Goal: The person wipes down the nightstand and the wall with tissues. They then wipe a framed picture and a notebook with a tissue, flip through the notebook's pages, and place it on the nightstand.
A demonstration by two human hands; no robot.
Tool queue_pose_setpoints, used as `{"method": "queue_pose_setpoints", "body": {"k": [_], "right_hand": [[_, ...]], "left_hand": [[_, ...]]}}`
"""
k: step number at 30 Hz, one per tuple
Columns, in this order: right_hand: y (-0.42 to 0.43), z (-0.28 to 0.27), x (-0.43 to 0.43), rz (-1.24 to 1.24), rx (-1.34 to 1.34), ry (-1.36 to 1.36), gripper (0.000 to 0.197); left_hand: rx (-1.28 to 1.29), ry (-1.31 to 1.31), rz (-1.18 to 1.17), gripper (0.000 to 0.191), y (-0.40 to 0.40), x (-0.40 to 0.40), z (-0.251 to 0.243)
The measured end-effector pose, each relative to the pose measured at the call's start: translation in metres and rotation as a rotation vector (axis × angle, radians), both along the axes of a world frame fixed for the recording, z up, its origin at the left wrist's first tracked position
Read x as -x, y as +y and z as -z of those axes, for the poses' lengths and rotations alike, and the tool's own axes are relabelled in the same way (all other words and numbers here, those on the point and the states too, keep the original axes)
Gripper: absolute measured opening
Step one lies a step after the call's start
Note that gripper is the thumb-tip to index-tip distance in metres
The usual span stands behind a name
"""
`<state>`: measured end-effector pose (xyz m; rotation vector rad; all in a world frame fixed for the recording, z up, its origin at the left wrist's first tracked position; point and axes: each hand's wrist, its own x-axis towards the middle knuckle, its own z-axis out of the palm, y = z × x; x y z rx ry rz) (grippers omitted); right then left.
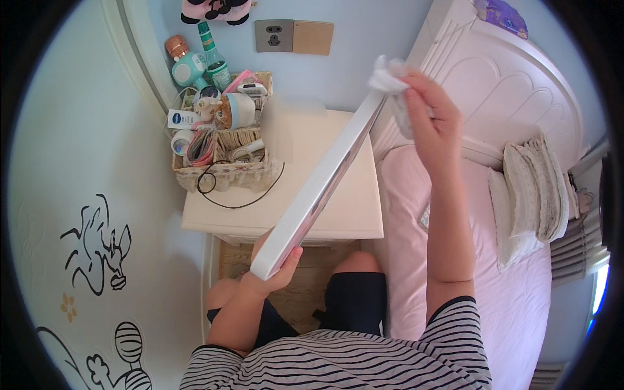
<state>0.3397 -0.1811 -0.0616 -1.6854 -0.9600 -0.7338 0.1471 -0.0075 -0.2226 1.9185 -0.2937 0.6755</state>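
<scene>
A white frame-like panel (321, 180), seen almost edge-on, slants up and to the right above the bedside cabinet (348, 204). My left hand (278, 278) grips its lower end, with the thumb on the right side. At the upper end, my right hand (436, 122) pinches a crumpled white tissue or cloth (390, 78). The tissue touches the panel's top corner or lies just over it. Part of the panel's darker, pinkish face shows along its right side; most of that face is turned away from me.
Left on the cabinet stands a woven basket (226, 170) crammed with small items, with a black cable (239, 206) trailing out. A green bottle (214, 58) is behind it. At right are a pink bed (512, 297), stacked cushions (531, 190) and a white headboard (507, 73). A wall closes the left side.
</scene>
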Motion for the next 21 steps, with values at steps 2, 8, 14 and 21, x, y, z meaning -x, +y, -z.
{"method": "queue_pose_setpoints", "body": {"k": [2,8,14,21], "right_hand": [[0.008,-0.002,0.012,0.068,0.122,0.031,0.017],[0.049,0.027,0.087,-0.119,0.381,-0.238,0.023],[0.060,0.044,0.121,-0.407,0.158,-0.264,0.031],[0.069,0.063,0.156,-0.613,0.156,-0.330,0.029]], "left_hand": [[0.006,-0.109,-0.043,0.030,-0.003,-0.006,-0.011],[0.146,-0.011,-0.042,0.022,-0.005,-0.009,0.005],[-0.150,-0.099,-0.060,0.027,0.008,-0.009,0.002],[0.124,0.015,-0.061,0.034,0.005,-0.010,0.003]]}}
